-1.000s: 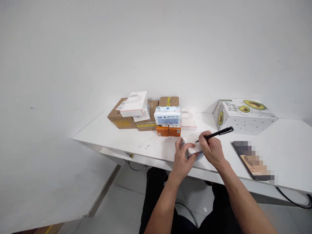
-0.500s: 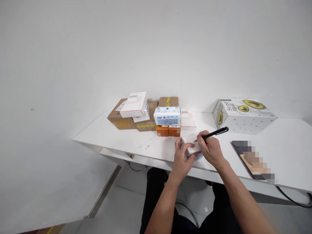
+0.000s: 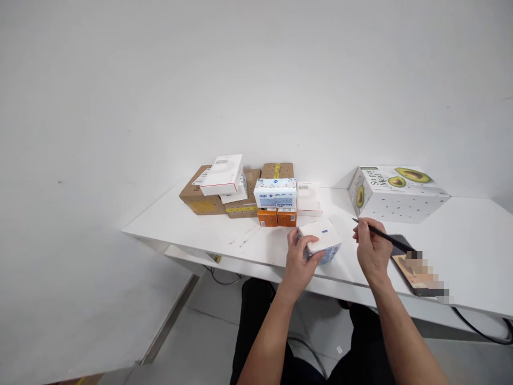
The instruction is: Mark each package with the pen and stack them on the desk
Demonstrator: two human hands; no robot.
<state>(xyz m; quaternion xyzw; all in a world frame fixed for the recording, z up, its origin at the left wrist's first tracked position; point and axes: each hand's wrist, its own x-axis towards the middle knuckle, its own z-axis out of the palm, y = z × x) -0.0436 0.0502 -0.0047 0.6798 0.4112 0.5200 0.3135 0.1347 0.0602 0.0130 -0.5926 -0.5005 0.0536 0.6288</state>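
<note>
My left hand (image 3: 302,256) grips a white-and-blue tissue pack (image 3: 320,240) near the table's front edge, fingers on its left side and top, thumb at the front. Its white upper face bears a small dark blue mark. To the right, my right hand (image 3: 372,251) pinches a black pen (image 3: 385,237), raised above the table and apart from the pack. The pen's tip points left, and its back end passes over a dark tablet-like object (image 3: 401,264) with a blurred-out screen.
Cardboard boxes (image 3: 200,200), white boxes (image 3: 223,174), a similar tissue pack (image 3: 276,193) and orange boxes (image 3: 276,217) are stacked at the back of the white table (image 3: 192,230). A large avocado-print box (image 3: 401,200) stands at the back right. A wall rises behind.
My right hand has lifted the pen off the tissue pack and moved right. The blue mark on the pack now shows. My left hand keeps its hold.
</note>
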